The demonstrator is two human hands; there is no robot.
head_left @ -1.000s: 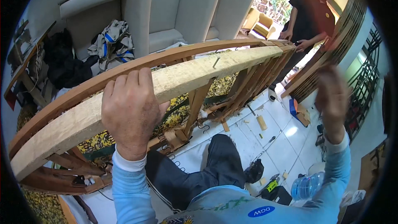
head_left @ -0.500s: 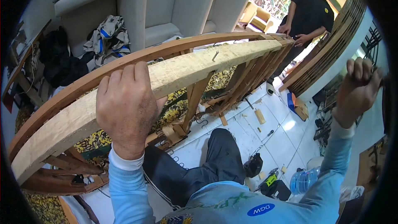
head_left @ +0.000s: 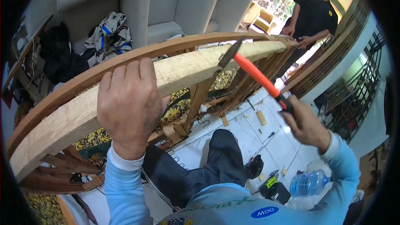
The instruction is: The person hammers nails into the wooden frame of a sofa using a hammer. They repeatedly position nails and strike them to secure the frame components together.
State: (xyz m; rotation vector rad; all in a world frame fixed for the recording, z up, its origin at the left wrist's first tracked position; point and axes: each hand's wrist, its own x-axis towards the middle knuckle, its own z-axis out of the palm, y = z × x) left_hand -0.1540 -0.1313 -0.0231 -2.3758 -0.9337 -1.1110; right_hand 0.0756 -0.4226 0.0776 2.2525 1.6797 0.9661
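Note:
My left hand (head_left: 129,104) is wrapped over the top of a pale curved wooden beam (head_left: 183,70). In my right hand (head_left: 307,123) is a hammer (head_left: 257,74) with an orange handle and a black grip. The hammer's dark head is down at the beam's top, to the right of my left hand, and hides the spot where a nail stood. Behind the pale beam runs a reddish-brown curved rail (head_left: 183,44), part of the same wooden frame. Below them are brown struts and yellow-and-black patterned fabric (head_left: 100,141).
A person (head_left: 314,14) in a black shirt stands at the frame's far end, hands by it. Grey upholstered seating (head_left: 162,8) is behind. On the white tiled floor lie a green-and-black power tool (head_left: 273,185), a blue clear bottle (head_left: 307,183), wood scraps (head_left: 261,118) and metal springs.
My right hand has swung down and left from its raised place, bringing the hammer's head onto the beam where the nail was visible. My left hand has kept its hold.

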